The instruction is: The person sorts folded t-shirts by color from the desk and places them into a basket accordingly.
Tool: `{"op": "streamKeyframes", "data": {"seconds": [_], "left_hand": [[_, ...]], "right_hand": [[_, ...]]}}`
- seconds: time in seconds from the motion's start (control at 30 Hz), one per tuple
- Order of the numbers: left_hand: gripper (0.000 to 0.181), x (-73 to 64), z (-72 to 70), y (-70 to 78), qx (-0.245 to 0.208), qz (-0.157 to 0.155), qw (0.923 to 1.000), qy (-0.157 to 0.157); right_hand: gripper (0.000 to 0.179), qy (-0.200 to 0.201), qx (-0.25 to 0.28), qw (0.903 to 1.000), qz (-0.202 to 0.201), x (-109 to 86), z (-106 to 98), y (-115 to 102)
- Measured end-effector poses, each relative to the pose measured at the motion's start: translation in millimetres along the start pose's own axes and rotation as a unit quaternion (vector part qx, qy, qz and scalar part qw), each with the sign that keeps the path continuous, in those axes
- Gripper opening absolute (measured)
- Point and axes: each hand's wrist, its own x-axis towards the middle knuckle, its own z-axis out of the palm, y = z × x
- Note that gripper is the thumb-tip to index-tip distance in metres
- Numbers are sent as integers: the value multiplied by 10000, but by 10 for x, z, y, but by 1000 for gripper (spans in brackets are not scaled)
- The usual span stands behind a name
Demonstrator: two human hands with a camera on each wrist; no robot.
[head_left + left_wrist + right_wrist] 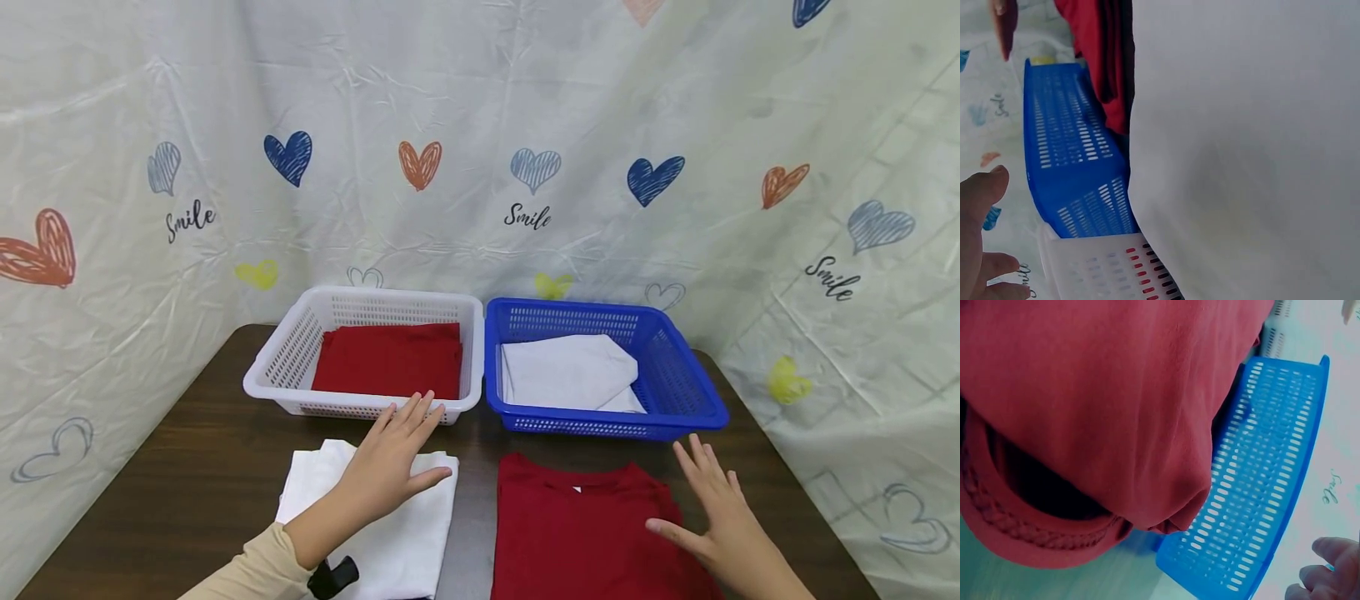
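Left hand [384,468] and right hand [722,518] spread empty, we are risking rumpling the red shirt [577,533] by uneven gripping.

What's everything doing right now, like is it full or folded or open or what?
White basket: upright, holding red cloth
Red cloth: folded
Blue basket: upright, holding white cloth
White cloth in it: folded, a bit unevenly
White cloth on the table: folded
Red shirt: lying neck toward blue basket
Left hand: open, empty
Right hand: open, empty
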Motion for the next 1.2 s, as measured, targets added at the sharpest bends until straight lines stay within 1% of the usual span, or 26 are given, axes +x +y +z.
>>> {"op": "streamKeyframes", "data": {"seconds": [0.27, 0.4, 0.53, 0.7, 0.8, 0.9, 1.0, 1.07, 1.2], "left_hand": [[79, -17, 76, 57, 72, 180, 9998, -28], [80, -23, 130, 110, 81, 281, 9995, -106], [79, -34, 168, 176, -75, 400, 9991, -145], [81, -49, 206, 243, -429, 479, 9978, -151], [82, -58, 235, 279, -665, 443, 9965, -256], [81, -62, 270, 338, -926, 310, 9942, -452], [80, -68, 304, 422, -1270, 194, 9893, -691], [80, -77, 327, 475, -1527, 128, 9847, -829], [80, -99, 357, 545, -1978, -69, 9753, -979]], "right_hand": [[105, -48, 163, 9999, 28, -53, 50, 14], [104, -60, 175, 9998, 45, -101, 79, 25], [104, -149, 256, 9994, 153, -125, 90, 14], [102, -264, 403, 9983, 327, -149, 111, 1], [101, -297, 422, 9979, 385, -169, 137, 5], [101, -378, 470, 9970, 478, -185, 154, 12], [100, -593, 581, 9940, 718, -186, 167, 15], [100, -730, 679, 9912, 876, -184, 179, 10], [100, -881, 829, 9871, 1047, -198, 219, 7]]}}
